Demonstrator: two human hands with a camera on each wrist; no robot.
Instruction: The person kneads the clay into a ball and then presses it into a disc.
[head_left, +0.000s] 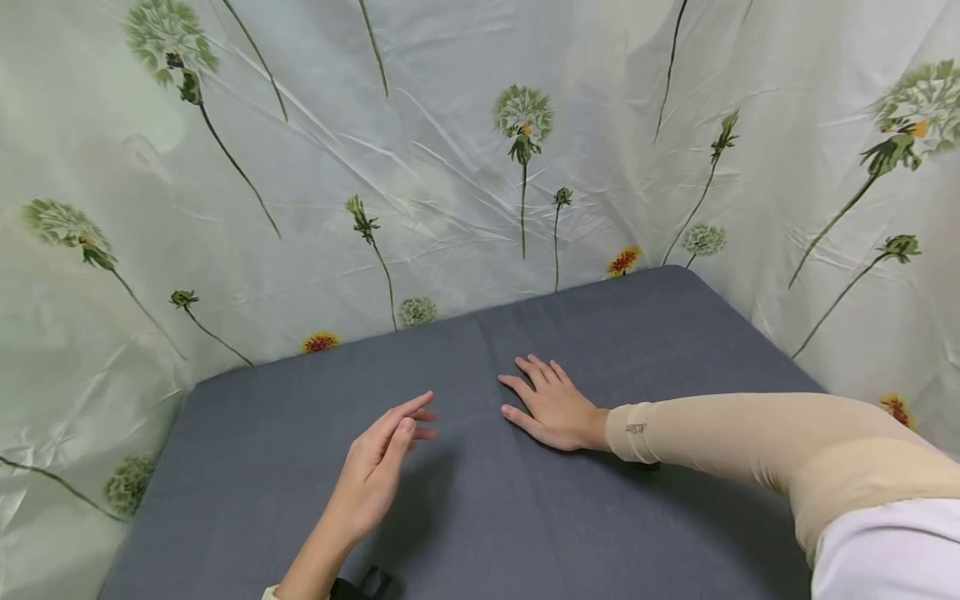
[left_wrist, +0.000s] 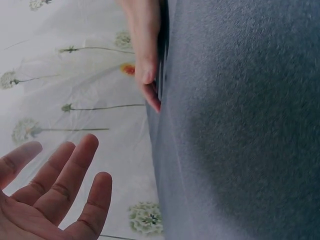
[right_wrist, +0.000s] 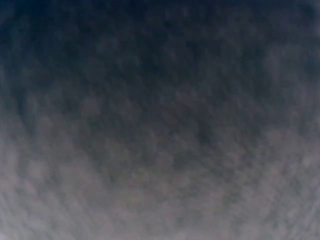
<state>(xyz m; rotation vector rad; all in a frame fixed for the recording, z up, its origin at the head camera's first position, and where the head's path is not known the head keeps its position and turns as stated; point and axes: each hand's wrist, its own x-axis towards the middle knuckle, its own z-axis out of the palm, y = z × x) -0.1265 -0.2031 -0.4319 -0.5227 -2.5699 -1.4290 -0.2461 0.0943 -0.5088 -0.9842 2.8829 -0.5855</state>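
Palm down on the grey cloth surface [head_left: 300, 467], my right hand [head_left: 553, 410] lies with its fingers spread and straight. Left of it, my left hand [head_left: 377, 467] is held above the cloth, thumb side up, fingers loosely extended, holding nothing. A shadow falls on the cloth beside it. In the left wrist view the left hand's fingers [left_wrist: 67, 185] are apart and relaxed, while the right hand [left_wrist: 145, 50] shows further off against the cloth. Only a blurred dark surface close to the lens fills the right wrist view, where no fingers appear.
A pale curtain [head_left: 450, 167] printed with dandelions and small flowers hangs behind and at both sides of the grey surface. The surface's far right corner [head_left: 678, 273] is rounded. Part of a black strap device [head_left: 363, 583] shows at the left wrist.
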